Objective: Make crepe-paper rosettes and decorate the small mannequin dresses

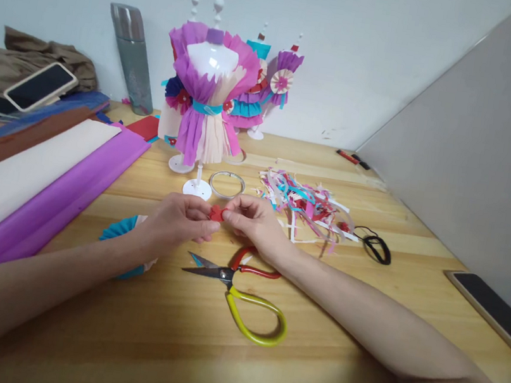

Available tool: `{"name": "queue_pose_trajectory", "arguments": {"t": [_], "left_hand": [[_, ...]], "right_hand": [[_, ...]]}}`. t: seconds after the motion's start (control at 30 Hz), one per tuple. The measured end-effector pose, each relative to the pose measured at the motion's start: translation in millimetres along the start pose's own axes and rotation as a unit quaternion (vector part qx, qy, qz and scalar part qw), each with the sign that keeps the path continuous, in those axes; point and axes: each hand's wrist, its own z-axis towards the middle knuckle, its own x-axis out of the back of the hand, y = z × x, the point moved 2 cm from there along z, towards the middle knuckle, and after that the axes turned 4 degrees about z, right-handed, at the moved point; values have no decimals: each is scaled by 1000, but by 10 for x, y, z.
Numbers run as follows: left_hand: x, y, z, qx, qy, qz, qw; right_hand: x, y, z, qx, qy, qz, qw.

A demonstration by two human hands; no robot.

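A small piece of red crepe paper is pinched between my two hands above the table. My left hand grips its left side with thumb and fingers. On the other side my right hand is closed on its right edge. Just below lie scissors with one red and one yellow handle, blades parted. A pleated blue and pale paper rosette is partly hidden under my left forearm. Behind my hands stands a white mini dress form dressed in purple, pink and cream paper.
Folded paper sheets cover the left side. A heap of paper scraps lies right of a tape roll. A black cord, phone, flask, markers and dressed forms surround the work area.
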Motion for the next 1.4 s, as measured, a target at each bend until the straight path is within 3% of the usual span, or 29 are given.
{"name": "queue_pose_trajectory", "arguments": {"t": [0.5,0.97,1.4], "left_hand": [[5,71,-14,34,-9,-1,999],[-25,90,-14,37,-6,38,999],[27,25,37,34,-19,46,998]], "right_hand": [[-11,-14,-30,-27,-26,19,999],[6,-33,-10,-4,-54,9,998],[-12,13,1,-9,-31,-12,999]]}}
